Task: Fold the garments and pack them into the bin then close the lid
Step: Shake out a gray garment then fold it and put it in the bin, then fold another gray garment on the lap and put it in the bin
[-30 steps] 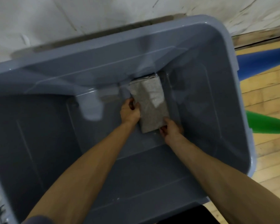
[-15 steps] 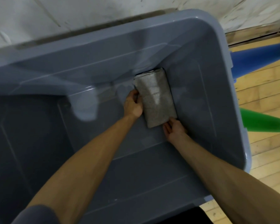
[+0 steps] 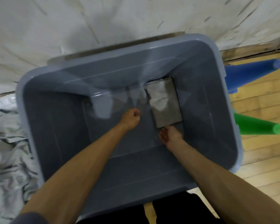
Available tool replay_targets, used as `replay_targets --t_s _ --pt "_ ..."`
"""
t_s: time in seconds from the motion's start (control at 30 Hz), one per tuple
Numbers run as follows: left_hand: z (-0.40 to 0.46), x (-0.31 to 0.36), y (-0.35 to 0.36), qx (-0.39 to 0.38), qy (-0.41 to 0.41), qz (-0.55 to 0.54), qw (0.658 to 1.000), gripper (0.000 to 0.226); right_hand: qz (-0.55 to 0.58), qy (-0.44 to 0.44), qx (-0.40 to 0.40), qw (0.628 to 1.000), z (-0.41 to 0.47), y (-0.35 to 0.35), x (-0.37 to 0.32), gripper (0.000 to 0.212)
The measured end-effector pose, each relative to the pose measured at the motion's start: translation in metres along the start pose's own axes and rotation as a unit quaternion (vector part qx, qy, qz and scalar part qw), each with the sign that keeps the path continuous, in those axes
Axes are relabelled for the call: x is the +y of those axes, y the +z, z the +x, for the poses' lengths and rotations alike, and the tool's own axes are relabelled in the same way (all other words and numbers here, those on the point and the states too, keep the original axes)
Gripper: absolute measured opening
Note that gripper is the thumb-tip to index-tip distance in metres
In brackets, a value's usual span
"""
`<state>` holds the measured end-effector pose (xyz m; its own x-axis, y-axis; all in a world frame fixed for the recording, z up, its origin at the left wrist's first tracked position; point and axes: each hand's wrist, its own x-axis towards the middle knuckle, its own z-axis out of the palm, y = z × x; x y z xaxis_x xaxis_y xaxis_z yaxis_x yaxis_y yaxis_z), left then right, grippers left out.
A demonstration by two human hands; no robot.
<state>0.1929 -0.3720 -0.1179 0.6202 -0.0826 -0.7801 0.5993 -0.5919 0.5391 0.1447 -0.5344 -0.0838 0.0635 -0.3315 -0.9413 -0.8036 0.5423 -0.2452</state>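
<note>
A large grey-blue plastic bin [image 3: 229, 143] stands open on the floor below me, with no lid in view. A folded grey garment [image 3: 164, 103] lies flat on the bin's bottom, in its far right corner. My left hand [image 3: 131, 119] hovers inside the bin, a little left of the garment, with its fingers curled and nothing in them. Just at the garment's near edge is my right hand [image 3: 170, 135], its fingers relaxed and holding nothing; contact with the cloth is unclear.
A heap of crumpled pale garments [image 3: 6, 151] lies on the floor left of the bin. Blue [image 3: 249, 70] and green [image 3: 259, 126] foam tubes stick out at the right over the wooden floor [image 3: 265, 159]. A white sheet [image 3: 87, 29] lies beyond the bin.
Both hands have let go of the folded garment and drawn back toward me. The left hand moved left of it. The camera has pulled back, showing more of the bin.
</note>
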Motion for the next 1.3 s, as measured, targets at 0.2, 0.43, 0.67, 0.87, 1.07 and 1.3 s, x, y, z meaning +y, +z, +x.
replay_targets --t_s 0.2,0.43,0.67,0.87,1.07,1.3 --pt "-0.092 0.009 -0.075 0.013 -0.010 -0.013 1.000 0.019 -0.199 -0.150 -0.123 0.961 -0.100 0.025 0.001 0.021" --pt "-0.212 0.001 -0.167 0.161 0.084 -0.074 0.981 0.026 -0.363 -0.276 -0.242 0.856 -0.221 0.084 0.013 0.015" --pt "-0.315 -0.069 -0.246 0.274 0.070 -0.204 0.937 0.029 -0.501 -0.359 -0.336 0.712 -0.331 0.151 0.073 0.011" --pt "-0.350 -0.180 -0.265 0.313 -0.033 -0.263 0.912 0.029 -0.583 -0.335 -0.360 0.647 -0.352 0.194 0.153 0.013" --pt "-0.347 -0.280 -0.238 0.323 -0.116 -0.262 0.902 0.025 -0.660 -0.324 -0.341 0.585 -0.313 0.231 0.219 0.013" --pt "-0.304 -0.334 -0.184 0.319 -0.140 -0.140 0.927 0.037 -0.782 -0.347 -0.320 0.407 -0.247 0.255 0.257 0.048"
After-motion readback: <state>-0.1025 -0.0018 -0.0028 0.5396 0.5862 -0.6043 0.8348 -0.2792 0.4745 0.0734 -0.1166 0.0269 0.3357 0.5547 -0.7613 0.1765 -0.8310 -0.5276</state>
